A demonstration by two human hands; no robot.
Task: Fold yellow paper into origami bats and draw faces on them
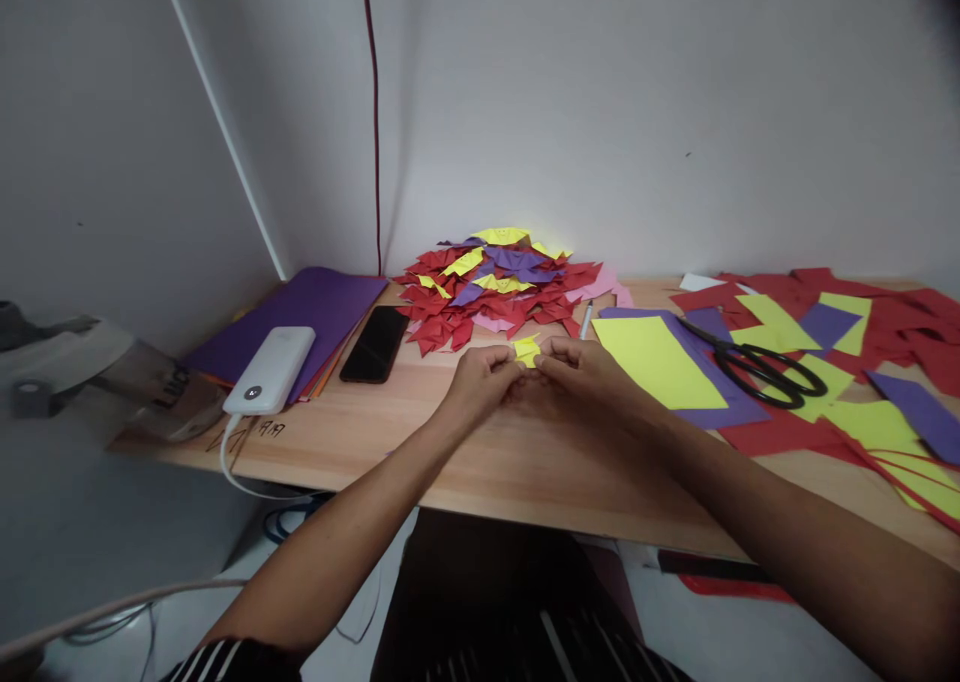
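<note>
Between my two hands is a small piece of folded yellow paper [527,352], held just above the front middle of the wooden table [450,462]. My left hand [484,377] pinches its left side between thumb and fingers. On the right side, my right hand [574,367] grips it the same way. Fingers cover both ends of the paper, so its full shape is hidden. Straight behind my hands lies a heap of folded paper pieces [442,317] in red, yellow, purple and pink. A pen [586,320] rests just beyond my right hand.
To the left are a black phone [375,344], a white power bank [271,367] with a cable, and purple sheets [330,292]. At right lie yellow sheets [656,362], black-handled scissors [772,372] and many red scraps [922,347]. A wall [600,112] stands behind.
</note>
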